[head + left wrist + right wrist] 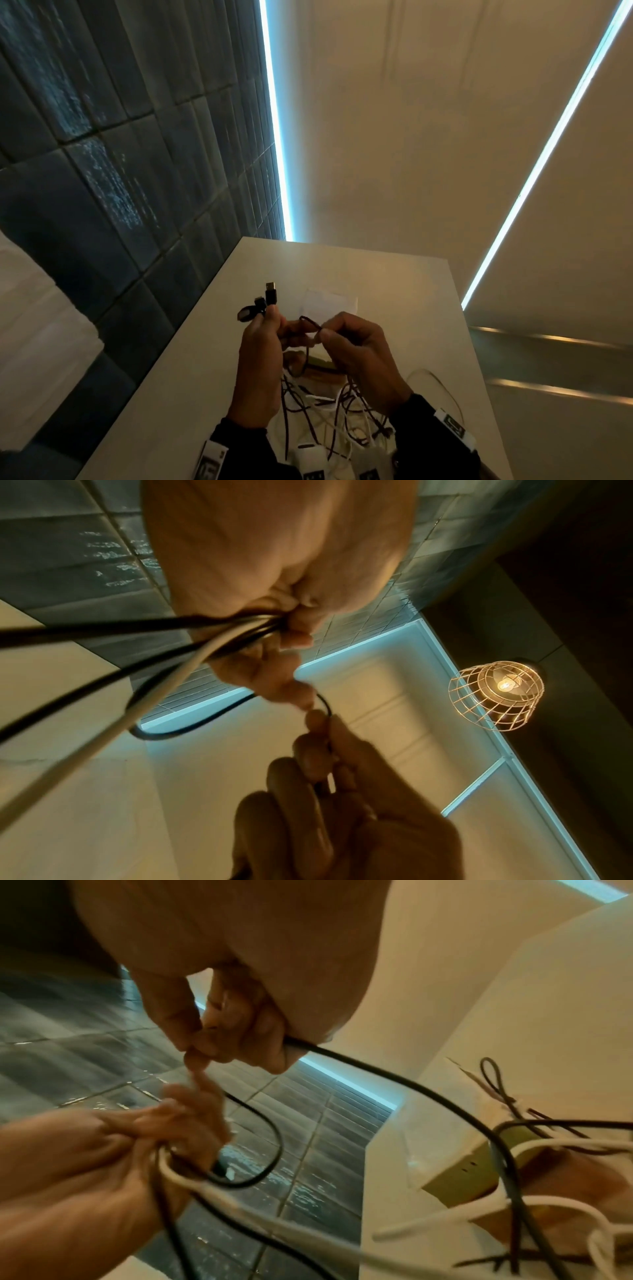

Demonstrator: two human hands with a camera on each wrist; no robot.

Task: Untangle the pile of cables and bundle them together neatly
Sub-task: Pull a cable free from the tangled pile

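From the head cam, the left hand [261, 356] is raised over the white table [191, 359], fingers curled round a few cables with black plugs [270, 294] poking out the top, while the right hand [359, 356] pinches a loop of dark cable [310, 322] just beside it, and the rest of the cable pile [329, 414] sprawls on the table below. Left wrist cam shows those fingers [294, 631] clamped on dark strands plus one white cable [164, 688] (pretty blurry). Right wrist cam has thumb and fingers [240, 1037] closed on the dark cable, more tangle lying on a box [479, 1167].
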